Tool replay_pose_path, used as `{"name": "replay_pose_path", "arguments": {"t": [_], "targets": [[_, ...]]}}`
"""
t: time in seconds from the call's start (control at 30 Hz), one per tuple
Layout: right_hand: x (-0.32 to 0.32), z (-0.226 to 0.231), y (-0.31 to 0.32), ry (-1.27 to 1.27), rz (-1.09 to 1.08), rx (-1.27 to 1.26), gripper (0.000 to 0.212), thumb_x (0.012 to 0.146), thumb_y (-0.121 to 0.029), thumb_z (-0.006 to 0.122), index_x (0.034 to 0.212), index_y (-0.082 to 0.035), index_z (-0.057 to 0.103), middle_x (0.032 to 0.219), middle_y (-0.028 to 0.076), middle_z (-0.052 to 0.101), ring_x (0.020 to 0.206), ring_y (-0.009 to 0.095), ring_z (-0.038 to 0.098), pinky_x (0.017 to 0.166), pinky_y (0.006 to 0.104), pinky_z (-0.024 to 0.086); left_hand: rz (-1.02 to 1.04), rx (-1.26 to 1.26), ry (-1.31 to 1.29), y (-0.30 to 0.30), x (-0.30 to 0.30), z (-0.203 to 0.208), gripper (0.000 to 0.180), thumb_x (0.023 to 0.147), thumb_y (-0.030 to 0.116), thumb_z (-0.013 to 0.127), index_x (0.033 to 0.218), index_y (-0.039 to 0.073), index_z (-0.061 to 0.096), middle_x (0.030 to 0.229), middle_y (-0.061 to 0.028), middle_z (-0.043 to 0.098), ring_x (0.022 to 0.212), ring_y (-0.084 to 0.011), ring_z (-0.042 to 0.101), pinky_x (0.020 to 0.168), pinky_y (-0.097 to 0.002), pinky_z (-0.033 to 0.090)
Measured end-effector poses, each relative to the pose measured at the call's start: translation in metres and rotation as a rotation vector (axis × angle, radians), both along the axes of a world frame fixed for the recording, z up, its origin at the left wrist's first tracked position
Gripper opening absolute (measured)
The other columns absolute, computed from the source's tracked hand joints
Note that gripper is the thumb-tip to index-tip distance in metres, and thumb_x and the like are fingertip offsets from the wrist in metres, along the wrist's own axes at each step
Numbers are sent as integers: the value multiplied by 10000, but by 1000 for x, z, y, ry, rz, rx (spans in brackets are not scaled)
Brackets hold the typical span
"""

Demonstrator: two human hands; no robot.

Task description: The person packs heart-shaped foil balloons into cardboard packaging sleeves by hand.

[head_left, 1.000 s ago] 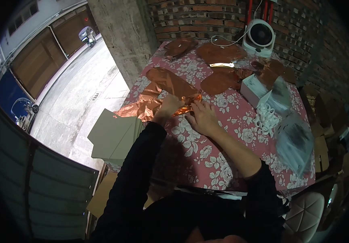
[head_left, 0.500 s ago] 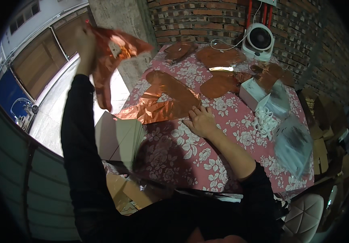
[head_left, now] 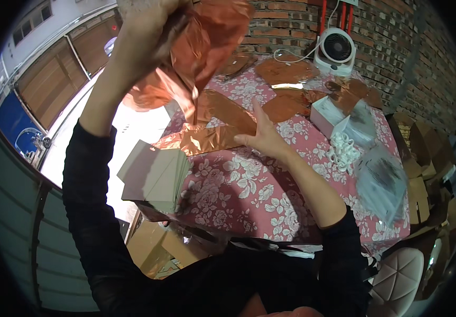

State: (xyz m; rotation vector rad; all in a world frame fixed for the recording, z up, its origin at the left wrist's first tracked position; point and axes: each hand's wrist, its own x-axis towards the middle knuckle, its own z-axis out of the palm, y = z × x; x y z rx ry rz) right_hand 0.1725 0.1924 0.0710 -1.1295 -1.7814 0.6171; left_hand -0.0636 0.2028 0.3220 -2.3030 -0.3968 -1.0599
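Observation:
My left hand (head_left: pixel 151 31) is raised at the top of the view, its fingers closed on a shiny copper-coloured foil balloon (head_left: pixel 206 47). This flat, uninflated balloon hangs in folds over the table's far left part; the fingertips are partly cut off. On the table beneath it lies another flat copper foil balloon (head_left: pixel 233 113), with a crinkled lower section. My right hand (head_left: pixel 267 137) is just at that balloon's right end, thumb and fingers spread, holding nothing. Whether it touches the foil I cannot tell.
Grey-brown card sheets (head_left: pixel 156 174) stand stacked at the table's left edge. More copper foil pieces (head_left: pixel 286 71) lie at the back near a white fan (head_left: pixel 338 50). To the right are a white box (head_left: pixel 329 113), white cord (head_left: pixel 342 153) and clear plastic bags (head_left: pixel 381 185).
My left hand has swung right and closer with the foil balloon, which has turned and now covers the pillar. My right hand has lifted from resting on the lying balloon, fingers spreading.

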Motion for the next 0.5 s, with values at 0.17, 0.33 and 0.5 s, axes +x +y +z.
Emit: {"name": "replay_pose_path", "arguments": {"t": [0.17, 0.33, 0.5], "targets": [[25, 2, -12, 132, 32, 286, 1043, 718, -346, 807, 1468, 40, 194, 1421, 224, 409, 1304, 322, 437, 1074, 411, 360, -270, -366, 45, -48, 22, -21, 174, 942, 3, 566, 1114, 15, 541, 808, -40, 562, 691, -78, 552, 633, -208, 441], [30, -4, -118, 476, 339, -386, 140, 768, -94, 722, 868, -20, 657, 721, 14, 632, 596, 71, 549, 514, 238, 444, -198, -487, -23, -85, 29, -40, 84, 914, 68, 583, 973, 17, 553, 719, -104, 559, 614, -193, 575, 587, -274, 437], [31, -27, -197, 747, 356, -481, 162, 947, -172, 618, 958, -14, 652, 797, -10, 647, 674, 44, 563, 605, 202, 454, 6, -886, 37, -70, 45, -60, 151, 897, 141, 604, 888, 0, 551, 668, -104, 535, 617, -185, 537, 594, -315, 427]]}}
